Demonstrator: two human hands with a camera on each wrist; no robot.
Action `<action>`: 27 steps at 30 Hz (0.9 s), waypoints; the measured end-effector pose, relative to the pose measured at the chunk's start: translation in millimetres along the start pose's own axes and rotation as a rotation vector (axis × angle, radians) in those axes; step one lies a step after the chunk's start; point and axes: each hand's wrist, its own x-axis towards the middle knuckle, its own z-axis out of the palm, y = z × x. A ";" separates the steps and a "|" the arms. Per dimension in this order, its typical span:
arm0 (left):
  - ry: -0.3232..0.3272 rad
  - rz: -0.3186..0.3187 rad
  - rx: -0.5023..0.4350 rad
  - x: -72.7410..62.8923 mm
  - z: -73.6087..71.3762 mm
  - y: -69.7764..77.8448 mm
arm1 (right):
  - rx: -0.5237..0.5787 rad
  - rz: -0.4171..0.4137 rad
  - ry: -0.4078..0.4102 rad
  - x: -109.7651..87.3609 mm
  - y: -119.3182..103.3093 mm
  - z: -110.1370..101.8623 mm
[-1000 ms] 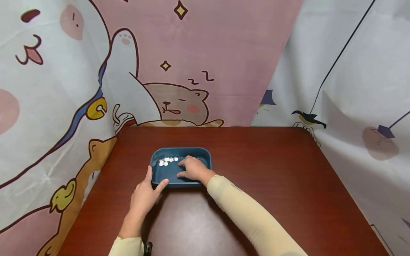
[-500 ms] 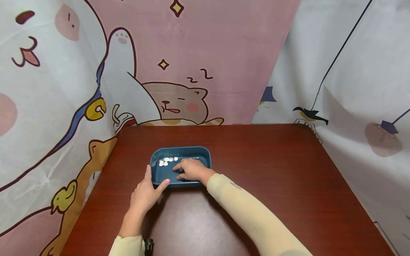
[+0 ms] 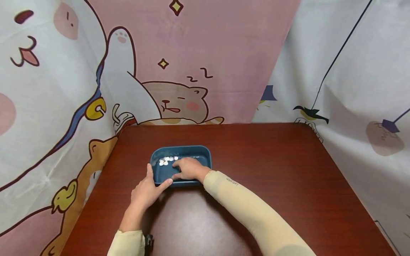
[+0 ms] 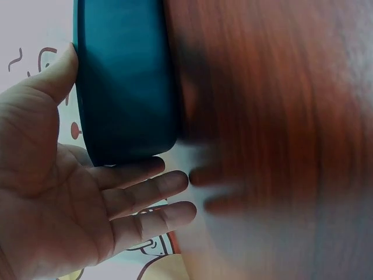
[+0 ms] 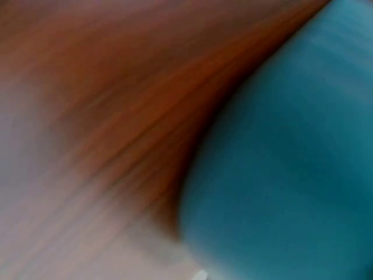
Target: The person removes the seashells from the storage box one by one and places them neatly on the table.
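Observation:
A dark blue rectangular tray [image 3: 179, 146] lies on the table, with several small white lumps [image 3: 161, 162] grouped on its floor toward the far left. My left hand [image 3: 143, 192] braces the tray's near left corner. The left wrist view has its thumb against the tray [image 4: 125, 81] rim and its other fingers stretched out below the end wall. My right hand [image 3: 189, 168] reaches over the near right side into the tray. Its thumb and index finger stand apart, just right of the lumps; its palm side is hidden. The right wrist view shows only the tray's blurred side [image 5: 280, 175].
The reddish-brown wooden table [image 3: 256, 160] runs back to a printed cloth backdrop [image 3: 237, 53], which also hangs along both sides. A dark band [image 3: 148, 243] sits at the left wrist, by the cream sleeve [image 3: 128, 245].
My right hand has moved a little left in the tray, closer to the white lumps. The left thumb has slid slightly right along the near rim. The lumps look unmoved.

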 end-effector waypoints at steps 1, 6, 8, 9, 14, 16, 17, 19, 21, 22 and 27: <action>0.000 -0.003 0.003 -0.3 -0.1 0.3 | -0.007 0.014 -0.003 1.2 -3.3 0.3; 0.010 -0.009 0.001 -2.4 0.6 0.8 | -0.022 0.031 0.015 9.2 -18.2 5.8; 0.011 -0.009 -0.004 -2.8 1.0 0.6 | -0.022 0.027 0.036 11.6 -21.8 8.6; 0.011 -0.010 -0.005 -2.8 1.3 0.5 | -0.017 0.027 0.046 12.6 -22.9 10.0; 0.010 -0.021 -0.009 -2.8 1.6 -0.2 | 0.012 0.023 0.068 15.9 -23.6 15.5; 0.014 -0.023 -0.011 -2.7 1.3 -0.4 | 0.013 0.024 0.068 17.0 -23.5 16.3; 0.016 -0.024 -0.012 -2.8 1.0 -0.4 | 0.010 0.029 0.070 17.5 -23.6 16.2; 0.019 -0.024 -0.012 -2.7 0.6 -0.6 | 0.014 0.056 0.075 18.7 -24.8 15.5; 0.020 -0.024 -0.010 -2.7 0.6 -0.7 | 0.028 0.097 0.080 19.6 -26.6 14.0; 0.019 -0.024 -0.008 -2.7 0.7 -0.6 | 0.035 0.120 0.082 20.2 -27.5 13.5; 0.016 -0.019 -0.007 -3.0 1.7 0.6 | 0.057 0.214 0.071 23.6 -33.4 10.2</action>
